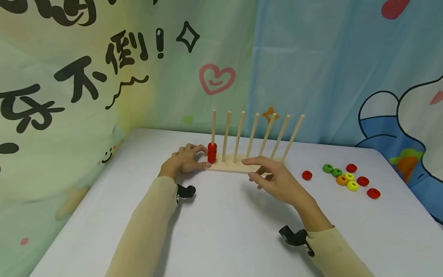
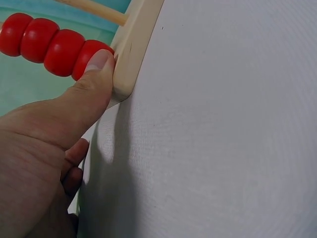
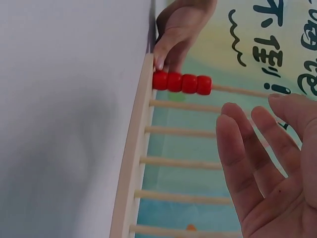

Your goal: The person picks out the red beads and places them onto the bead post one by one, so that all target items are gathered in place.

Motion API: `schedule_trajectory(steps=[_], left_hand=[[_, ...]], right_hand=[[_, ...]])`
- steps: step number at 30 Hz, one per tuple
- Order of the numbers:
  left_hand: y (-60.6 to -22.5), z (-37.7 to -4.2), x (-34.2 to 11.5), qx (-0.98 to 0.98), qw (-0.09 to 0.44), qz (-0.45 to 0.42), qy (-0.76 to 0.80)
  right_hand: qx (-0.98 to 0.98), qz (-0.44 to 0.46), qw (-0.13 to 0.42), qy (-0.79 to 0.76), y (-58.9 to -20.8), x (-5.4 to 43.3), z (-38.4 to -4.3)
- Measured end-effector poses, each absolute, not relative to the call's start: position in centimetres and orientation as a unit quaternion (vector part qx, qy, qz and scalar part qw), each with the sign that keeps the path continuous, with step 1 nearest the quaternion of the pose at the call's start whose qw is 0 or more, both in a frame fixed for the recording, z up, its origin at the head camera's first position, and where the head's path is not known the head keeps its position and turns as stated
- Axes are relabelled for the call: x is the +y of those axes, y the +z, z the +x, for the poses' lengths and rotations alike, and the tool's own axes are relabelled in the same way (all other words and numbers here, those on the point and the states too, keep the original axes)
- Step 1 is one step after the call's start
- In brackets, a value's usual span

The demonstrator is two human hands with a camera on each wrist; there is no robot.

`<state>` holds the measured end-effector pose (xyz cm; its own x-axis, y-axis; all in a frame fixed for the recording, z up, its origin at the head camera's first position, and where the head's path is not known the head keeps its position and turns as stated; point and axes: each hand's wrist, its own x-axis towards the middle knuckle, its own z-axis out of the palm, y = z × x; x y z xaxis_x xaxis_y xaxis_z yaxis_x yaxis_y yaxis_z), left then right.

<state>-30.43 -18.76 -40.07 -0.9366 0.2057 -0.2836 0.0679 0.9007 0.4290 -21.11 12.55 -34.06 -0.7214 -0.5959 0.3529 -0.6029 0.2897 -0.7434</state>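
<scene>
Wooden rack (image 1: 226,166), four red beads (image 1: 212,153)

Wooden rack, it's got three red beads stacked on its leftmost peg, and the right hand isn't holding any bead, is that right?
Not quite: the leftmost peg of the wooden rack carries four red beads, not three, as the right wrist view shows. The right hand is indeed holding no bead.

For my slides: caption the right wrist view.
Four red beads on one peg, left hand against the rack, right fingers empty.
</scene>
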Motion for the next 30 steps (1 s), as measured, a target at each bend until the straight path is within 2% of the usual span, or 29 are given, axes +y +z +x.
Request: schedule_trajectory(steps=[6, 12, 21, 30], left_hand=[[-40.2, -30.5, -18.7, 0.964, 0.151, 0.070, 0.208], [-40.5, -30.5, -18.4, 0.962, 0.157, 0.075, 0.209], [-39.8, -30.4, -19.8, 0.965, 0.153, 0.063, 0.204], [-40.5, -30.5, -19.0, 0.965, 0.142, 0.072, 0.210]], right_hand=[[-0.823, 0.344, 0.005, 0.452, -36.0, 15.3, -22.0], [-0.841, 0.299, 0.011, 0.451, -35.2, 17.6, -21.1], [-0.841, 0.308, 0.003, 0.445, -36.4, 18.9, -22.1], [-0.880, 0.275, 0.027, 0.387, -36.2, 20.9, -22.0]])
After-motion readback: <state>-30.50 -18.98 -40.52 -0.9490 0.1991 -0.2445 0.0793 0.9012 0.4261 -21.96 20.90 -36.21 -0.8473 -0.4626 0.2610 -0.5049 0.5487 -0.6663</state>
